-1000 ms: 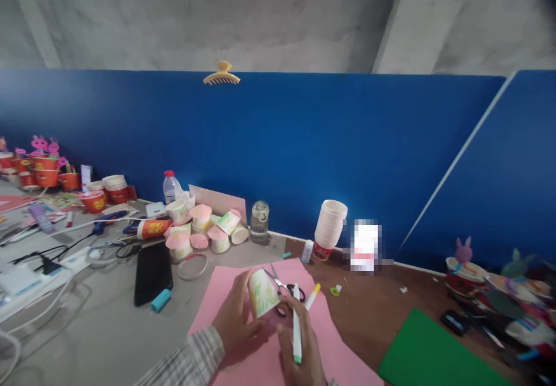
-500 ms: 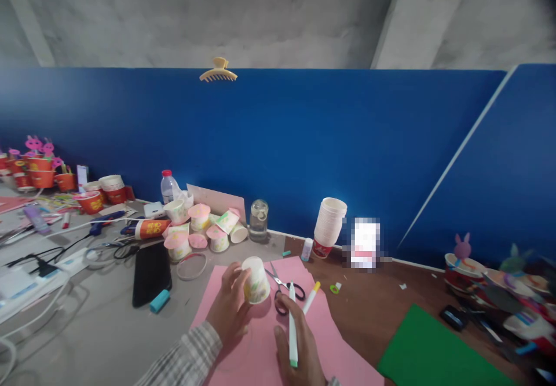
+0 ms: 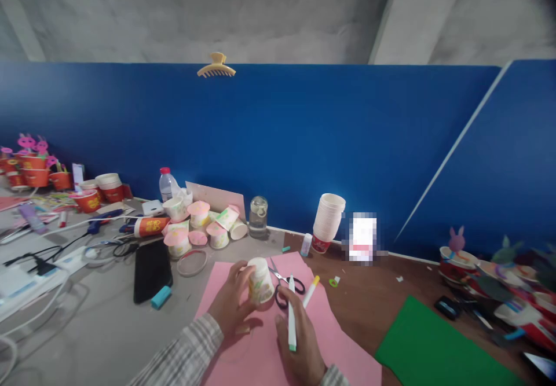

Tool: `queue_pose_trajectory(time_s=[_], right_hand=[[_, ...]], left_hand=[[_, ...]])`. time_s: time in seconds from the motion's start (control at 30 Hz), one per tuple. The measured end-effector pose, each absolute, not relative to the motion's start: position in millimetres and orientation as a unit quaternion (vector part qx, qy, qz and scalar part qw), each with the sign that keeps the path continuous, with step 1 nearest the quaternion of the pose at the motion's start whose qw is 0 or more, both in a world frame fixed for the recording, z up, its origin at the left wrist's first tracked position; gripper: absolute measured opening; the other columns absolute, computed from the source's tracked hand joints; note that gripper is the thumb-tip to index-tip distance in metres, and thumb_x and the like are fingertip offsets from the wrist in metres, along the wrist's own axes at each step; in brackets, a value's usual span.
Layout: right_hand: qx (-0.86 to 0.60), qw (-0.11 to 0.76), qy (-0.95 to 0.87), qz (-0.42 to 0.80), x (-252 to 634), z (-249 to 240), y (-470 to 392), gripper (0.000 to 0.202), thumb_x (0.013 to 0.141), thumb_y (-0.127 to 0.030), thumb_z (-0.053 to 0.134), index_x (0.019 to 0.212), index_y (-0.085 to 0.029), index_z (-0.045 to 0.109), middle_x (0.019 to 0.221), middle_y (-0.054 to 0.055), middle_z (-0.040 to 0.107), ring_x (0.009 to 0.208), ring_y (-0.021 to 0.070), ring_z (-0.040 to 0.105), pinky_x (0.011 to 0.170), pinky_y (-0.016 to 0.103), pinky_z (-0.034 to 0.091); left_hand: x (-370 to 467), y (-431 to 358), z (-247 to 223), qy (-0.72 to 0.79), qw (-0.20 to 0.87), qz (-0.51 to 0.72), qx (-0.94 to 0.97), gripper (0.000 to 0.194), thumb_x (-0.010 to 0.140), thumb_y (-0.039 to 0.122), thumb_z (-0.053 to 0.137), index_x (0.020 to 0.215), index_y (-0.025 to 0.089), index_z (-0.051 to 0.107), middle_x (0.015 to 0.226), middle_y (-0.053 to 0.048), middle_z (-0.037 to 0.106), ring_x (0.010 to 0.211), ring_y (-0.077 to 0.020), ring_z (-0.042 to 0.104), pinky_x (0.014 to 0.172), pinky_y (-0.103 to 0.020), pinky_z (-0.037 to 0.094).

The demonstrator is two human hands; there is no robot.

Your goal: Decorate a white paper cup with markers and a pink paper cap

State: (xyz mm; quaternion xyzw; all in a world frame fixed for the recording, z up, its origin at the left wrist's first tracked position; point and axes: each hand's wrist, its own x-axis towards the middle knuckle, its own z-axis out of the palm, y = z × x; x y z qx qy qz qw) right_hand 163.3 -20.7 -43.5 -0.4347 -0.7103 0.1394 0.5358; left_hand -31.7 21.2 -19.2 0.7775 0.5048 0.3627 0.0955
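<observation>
My left hand (image 3: 232,304) is curled around the left side of a small white paper cup (image 3: 261,282) with a faint printed pattern, just over pink paper (image 3: 256,351). The cup is slightly tilted, and I cannot tell whether its base touches the paper. In my right hand (image 3: 302,334) is a white marker (image 3: 292,316) with a light green end, held lengthwise between thumb and fingers. Black-handled scissors (image 3: 286,282) lie just beyond the right hand, partly hidden by it. Beside them rests a white marker with a yellow tip (image 3: 311,290).
Several pink-topped paper cups (image 3: 200,215) cluster at the back left, near a glass jar (image 3: 258,218). Behind the paper stands a leaning cup stack (image 3: 329,221). A black phone (image 3: 153,270) and a blue cap (image 3: 161,297) lie left; green paper (image 3: 438,345) lies right.
The paper cup has shifted slightly right with my left hand and turned a little. My right hand keeps the marker in nearly the same place. The view has moved slightly.
</observation>
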Motion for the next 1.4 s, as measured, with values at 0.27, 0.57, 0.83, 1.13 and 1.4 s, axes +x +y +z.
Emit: queue_pose_trajectory(time_s=[0.27,0.57,0.83,1.13,1.4], right_hand=[[-0.451,0.53,-0.703,0.151,164,-43,-20,0.045,0.076,-0.022,0.056,0.12,-0.026,0.048,0.113,0.006,0.064,0.103,0.028,0.061,0.084,0.037,0.056],[-0.441,0.454,-0.766,0.109,166,-50,-17,0.05,0.076,-0.023,0.059,0.124,-0.026,0.045,0.114,0.009,0.063,0.104,0.0302,0.06,0.087,0.044,0.054],[-0.333,0.322,-0.882,0.081,168,-44,-17,0.051,0.076,-0.024,0.06,0.125,-0.025,0.046,0.114,0.009,0.065,0.11,0.0334,0.055,0.097,0.054,0.042],[-0.337,0.307,-0.886,0.089,167,-41,-17,0.049,0.077,-0.024,0.058,0.124,-0.025,0.046,0.113,0.01,0.064,0.109,0.0327,0.054,0.099,0.053,0.039],[-0.327,0.323,-0.885,0.073,168,-44,-12,0.048,0.075,-0.029,0.06,0.122,-0.026,0.049,0.109,0.01,0.067,0.104,0.0344,0.059,0.093,0.051,0.046]], left_hand=[[-37,28,-22,0.511,0.043,0.473,0.717,0.013,0.068,0.032,0.057,0.078,0.027,0.05,0.105,-0.004,0.054,0.1,-0.0256,0.052,0.084,-0.039,0.049],[-62,45,-17,0.57,-0.043,0.489,0.658,0.006,0.071,0.03,0.049,0.069,0.024,0.049,0.104,-0.005,0.048,0.101,-0.0262,0.049,0.087,-0.042,0.044],[-54,33,-14,0.557,-0.055,0.482,0.674,0.032,0.073,0.02,0.046,0.104,0.024,0.047,0.121,-0.008,0.038,0.114,-0.0285,0.038,0.098,-0.049,0.034],[-33,47,-21,0.492,0.083,0.346,0.794,0.03,0.079,0.02,0.048,0.108,0.027,0.048,0.111,-0.003,0.051,0.105,-0.0189,0.049,0.094,-0.032,0.043],[-35,77,-25,0.517,0.124,0.267,0.803,0.053,0.067,0.033,0.07,0.114,0.029,0.047,0.122,-0.006,0.048,0.113,-0.028,0.042,0.098,-0.043,0.036]])
